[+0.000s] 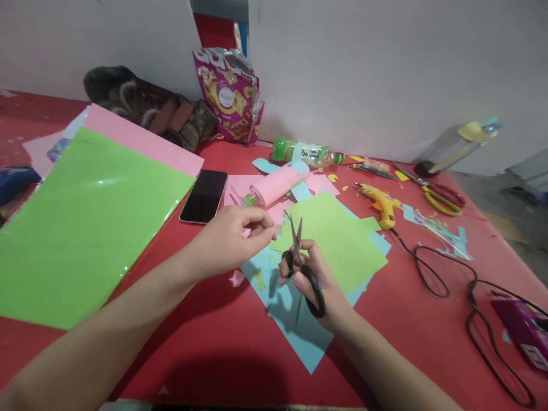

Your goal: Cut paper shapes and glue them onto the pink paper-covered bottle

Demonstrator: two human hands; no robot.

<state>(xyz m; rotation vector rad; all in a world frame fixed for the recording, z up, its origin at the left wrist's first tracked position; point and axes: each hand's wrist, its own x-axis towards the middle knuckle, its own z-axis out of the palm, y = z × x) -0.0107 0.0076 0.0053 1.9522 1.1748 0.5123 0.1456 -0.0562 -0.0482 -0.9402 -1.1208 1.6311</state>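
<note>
My right hand grips black-handled scissors, blades pointing up and slightly parted. My left hand is closed in a pinch on a small pink paper scrap, held just left of the blade tips. Both hands hover over a green sheet that lies on light blue paper. A bottle wrapped in pink paper lies just beyond the hands.
Red table with a large green sheet pack over pink paper at left, a black phone, a snack bag, a green bottle, a yellow glue gun with black cord, yellow-handled scissors, and a purple device.
</note>
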